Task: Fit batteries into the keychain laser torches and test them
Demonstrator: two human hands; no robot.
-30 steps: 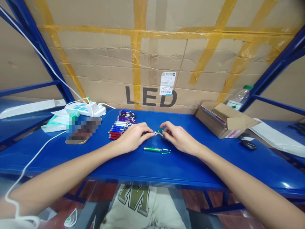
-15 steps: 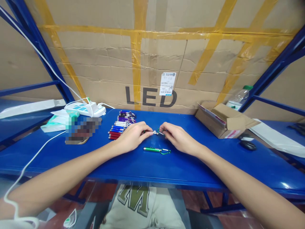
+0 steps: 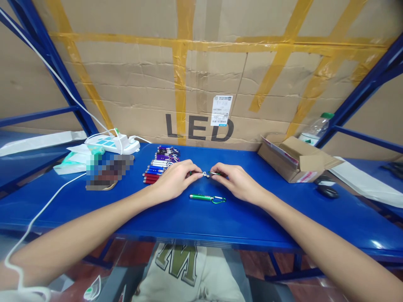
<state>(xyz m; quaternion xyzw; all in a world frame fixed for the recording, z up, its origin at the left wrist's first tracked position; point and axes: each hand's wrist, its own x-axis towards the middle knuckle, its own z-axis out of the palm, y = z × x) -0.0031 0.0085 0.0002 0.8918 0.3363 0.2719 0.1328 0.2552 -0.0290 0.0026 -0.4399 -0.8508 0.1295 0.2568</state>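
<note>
My left hand (image 3: 176,178) is closed in a pinch, thumb against fingertips. A small silver link (image 3: 204,173) sticks out from its tips, and a bit of green shows between the fingers; the rest of that piece is hidden. Facing it, my right hand (image 3: 234,180) pinches a green carabiner clip (image 3: 215,173), mostly covered by the fingers. A small round metal bit (image 3: 208,176) sits in the gap between the hands. Closer to me, a green penlight (image 3: 201,197) with its own green clip lies on the blue table (image 3: 239,222).
Left of my hands lies a row of penlights (image 3: 154,171) in several colours. Further left are a pixelated object (image 3: 110,172), a packet (image 3: 75,159) and a white power strip (image 3: 116,143). An open cardboard box (image 3: 296,159), bottle (image 3: 317,128) and black mouse (image 3: 328,191) are at right.
My right hand has turned the carabiner clip, so its loop now hides more behind the fingers and points level toward the left hand. My left hand stays nearly still.
</note>
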